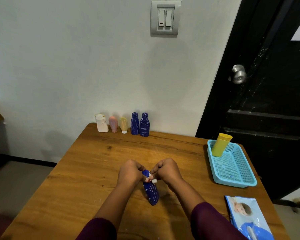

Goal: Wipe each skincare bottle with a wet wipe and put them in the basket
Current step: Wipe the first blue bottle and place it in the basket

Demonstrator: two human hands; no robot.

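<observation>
Basket (235, 183) right (yellow bottle (220, 145) inside), wipes pack (248, 217) nearer

navy bottle (151, 191) w/ white streaks, light-blue mesh basket (232, 167), yellow bottle (220, 144), maroon sleeves (213, 222)

Tabletop (93, 170): wood, visible grain + knot, smooth w/ soft sheen. Basket (235, 183): light-blue plastic, fine mesh walls & floor. Held blue bottle (151, 191): matt plastic, white scratchy lines all over. Wipe (153, 179): white, soft, crumpled. Yellow bottle (220, 144): smooth matt plastic. Wipes pack (248, 217): glossy printed film. Door knob (237, 74): brushed metal. Wall (76, 58): matt paint.
</observation>
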